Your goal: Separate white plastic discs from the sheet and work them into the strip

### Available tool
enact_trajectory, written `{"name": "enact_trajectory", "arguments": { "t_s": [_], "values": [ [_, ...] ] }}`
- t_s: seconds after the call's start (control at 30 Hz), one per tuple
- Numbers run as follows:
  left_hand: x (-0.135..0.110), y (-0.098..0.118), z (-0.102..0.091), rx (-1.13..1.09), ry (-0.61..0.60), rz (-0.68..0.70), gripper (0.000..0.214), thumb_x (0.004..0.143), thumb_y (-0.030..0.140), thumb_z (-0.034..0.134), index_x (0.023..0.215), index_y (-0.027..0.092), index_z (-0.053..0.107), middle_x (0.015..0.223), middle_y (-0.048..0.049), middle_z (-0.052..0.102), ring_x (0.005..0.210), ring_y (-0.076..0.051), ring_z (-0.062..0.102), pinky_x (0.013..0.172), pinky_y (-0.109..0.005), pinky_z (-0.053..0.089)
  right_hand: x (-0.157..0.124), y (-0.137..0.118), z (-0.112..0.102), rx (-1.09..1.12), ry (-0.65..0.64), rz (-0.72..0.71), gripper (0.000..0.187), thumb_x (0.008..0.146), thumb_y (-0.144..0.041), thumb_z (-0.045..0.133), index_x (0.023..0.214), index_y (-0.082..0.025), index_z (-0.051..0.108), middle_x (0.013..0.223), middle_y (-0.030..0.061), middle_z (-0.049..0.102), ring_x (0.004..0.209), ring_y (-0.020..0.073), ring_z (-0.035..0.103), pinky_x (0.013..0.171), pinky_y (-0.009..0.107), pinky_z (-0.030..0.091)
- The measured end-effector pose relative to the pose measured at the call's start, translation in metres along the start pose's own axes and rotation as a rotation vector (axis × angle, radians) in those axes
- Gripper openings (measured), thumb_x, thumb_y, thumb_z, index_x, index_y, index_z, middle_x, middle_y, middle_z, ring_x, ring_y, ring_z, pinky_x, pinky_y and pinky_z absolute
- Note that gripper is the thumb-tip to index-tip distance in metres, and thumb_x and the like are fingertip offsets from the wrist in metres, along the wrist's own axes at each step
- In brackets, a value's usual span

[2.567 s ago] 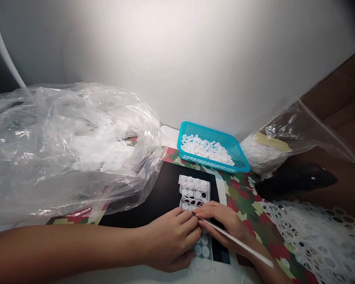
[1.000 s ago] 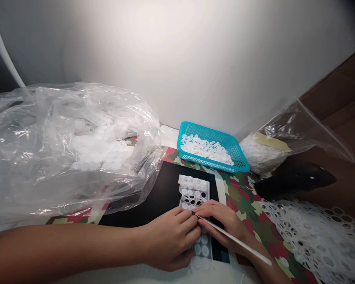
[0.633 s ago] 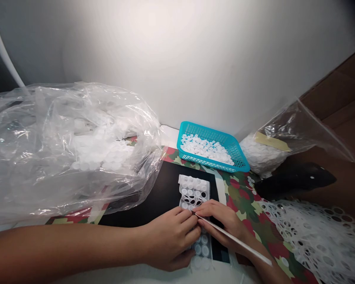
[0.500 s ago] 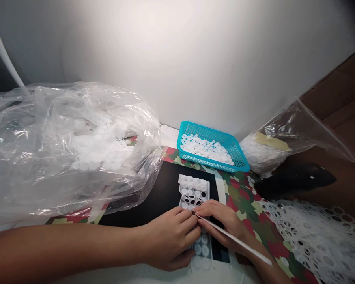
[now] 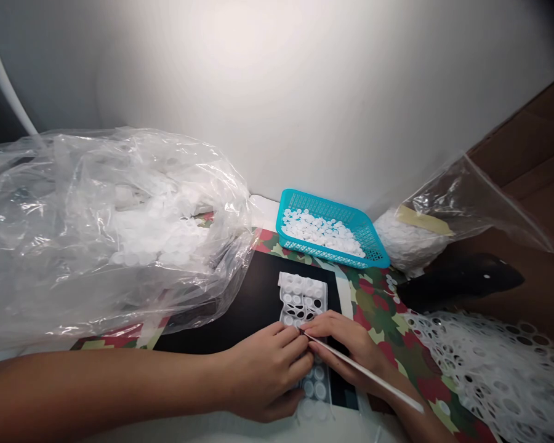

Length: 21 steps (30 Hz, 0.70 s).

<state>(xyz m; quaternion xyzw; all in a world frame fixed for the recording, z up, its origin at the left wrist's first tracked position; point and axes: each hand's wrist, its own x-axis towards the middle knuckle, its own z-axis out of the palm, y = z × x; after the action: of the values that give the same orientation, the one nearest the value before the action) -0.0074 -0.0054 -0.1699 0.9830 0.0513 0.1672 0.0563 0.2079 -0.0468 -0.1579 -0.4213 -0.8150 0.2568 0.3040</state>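
A white moulded sheet of small round discs point(image 5: 301, 298) lies on a black mat point(image 5: 253, 307); some of its holes show dark and hollow. My left hand point(image 5: 268, 372) rests curled on the sheet's near part, fingers pressing it down. My right hand point(image 5: 351, 347) is closed in a pinch on a thin white stick point(image 5: 364, 372), whose tip meets the sheet between my two hands. The middle of the sheet is hidden under my fingers.
A teal basket point(image 5: 373, 237) of loose white discs stands behind the mat. A big clear plastic bag point(image 5: 96, 227) of white sheets fills the left. A smaller clear bag point(image 5: 443, 221) and a pile of punched-out white sheets point(image 5: 493, 369) lie at right, near a black object point(image 5: 461, 280).
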Motion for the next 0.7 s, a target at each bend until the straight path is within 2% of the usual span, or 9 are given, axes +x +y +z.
{"name": "enact_trajectory", "arguments": {
  "t_s": [0.7],
  "values": [
    [0.0003, -0.0004, 0.0005, -0.006, -0.002, 0.000, 0.028, 0.086, 0.032, 0.047, 0.100, 0.010, 0.055, 0.091, -0.0085, 0.057, 0.086, -0.023, 0.050, 0.074, -0.035, 0.039, -0.0003, 0.0014, 0.0000, 0.001, -0.008, 0.003, 0.020, 0.089, -0.014, 0.055, 0.107, -0.020, 0.062, 0.101, 0.0088, 0.069, 0.094, 0.0202, 0.064, 0.083, 0.034, 0.054]
  ]
}}
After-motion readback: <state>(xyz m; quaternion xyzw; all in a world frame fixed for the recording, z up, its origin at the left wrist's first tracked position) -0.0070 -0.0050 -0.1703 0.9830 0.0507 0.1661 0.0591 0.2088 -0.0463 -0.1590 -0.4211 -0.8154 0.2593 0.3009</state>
